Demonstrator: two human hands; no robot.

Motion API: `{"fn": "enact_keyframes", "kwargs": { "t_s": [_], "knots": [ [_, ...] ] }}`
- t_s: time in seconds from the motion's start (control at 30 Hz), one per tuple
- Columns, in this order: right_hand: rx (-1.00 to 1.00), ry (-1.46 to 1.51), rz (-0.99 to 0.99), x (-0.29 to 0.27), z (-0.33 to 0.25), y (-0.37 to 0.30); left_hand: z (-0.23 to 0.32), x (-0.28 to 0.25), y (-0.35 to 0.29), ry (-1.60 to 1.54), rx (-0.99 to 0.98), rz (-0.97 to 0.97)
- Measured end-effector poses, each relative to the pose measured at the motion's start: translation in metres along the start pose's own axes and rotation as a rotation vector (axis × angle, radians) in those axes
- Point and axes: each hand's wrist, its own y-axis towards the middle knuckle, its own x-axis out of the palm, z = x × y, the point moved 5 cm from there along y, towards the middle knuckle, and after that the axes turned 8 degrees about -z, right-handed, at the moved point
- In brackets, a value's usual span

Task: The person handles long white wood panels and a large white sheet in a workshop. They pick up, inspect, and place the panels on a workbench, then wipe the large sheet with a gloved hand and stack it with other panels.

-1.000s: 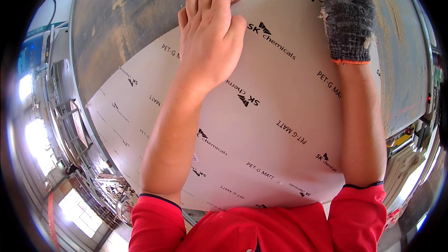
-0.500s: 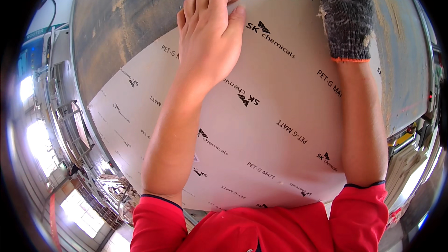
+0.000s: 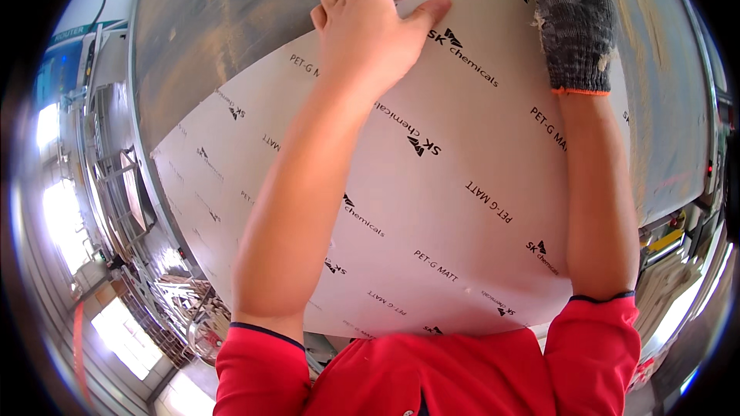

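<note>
A large white panel point(image 3: 439, 208), covered with a printed film, lies over the dusty work surface and reaches back to my red shirt. My bare left hand point(image 3: 374, 27) holds its far edge, the fingers bent over the edge and the thumb stretched along the top face. My right hand point(image 3: 574, 27) wears a dark grey knitted glove with an orange cuff and frayed spots. It grips the far edge near the right corner, its fingertips partly hidden beyond the edge. Both forearms reach out across the panel.
The dark work surface point(image 3: 231, 11) carries streaks of sawdust. A blue and white machine point(image 3: 77, 23) stands at far left. Metal framing point(image 3: 127, 185) and stacked offcuts point(image 3: 189, 304) are on the left. Stacked boards point(image 3: 678, 262) lie below the right edge.
My left hand has shifted a little right and farther away, with its thumb stretched more to the side. The panel appears slightly farther right, while the gloved hand stays nearly in place.
</note>
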Motion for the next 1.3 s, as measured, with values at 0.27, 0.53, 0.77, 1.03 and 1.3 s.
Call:
{"fn": "enact_keyframes", "kwargs": {
  "t_s": [0.27, 0.53, 0.77, 1.03, 1.3],
  "knots": [
    [0.016, 0.181, -0.028, 0.0, 0.018, 0.004, 0.015, -0.012, -0.011, -0.023, 0.026, -0.018],
    [0.102, 0.099, -0.034, 0.0, 0.003, -0.003, -0.004, -0.005, -0.005, -0.085, 0.035, -0.079],
    [0.098, 0.173, -0.04, 0.001, 0.002, -0.002, -0.007, -0.005, -0.008, -0.161, 0.046, -0.106],
    [0.113, 0.176, -0.049, 0.001, 0.008, 0.002, -0.001, -0.004, -0.008, -0.063, 0.106, -0.019],
    [0.158, 0.187, -0.034, -0.001, 0.009, -0.002, 0.001, -0.004, -0.006, -0.095, 0.042, -0.072]
  ]
}}
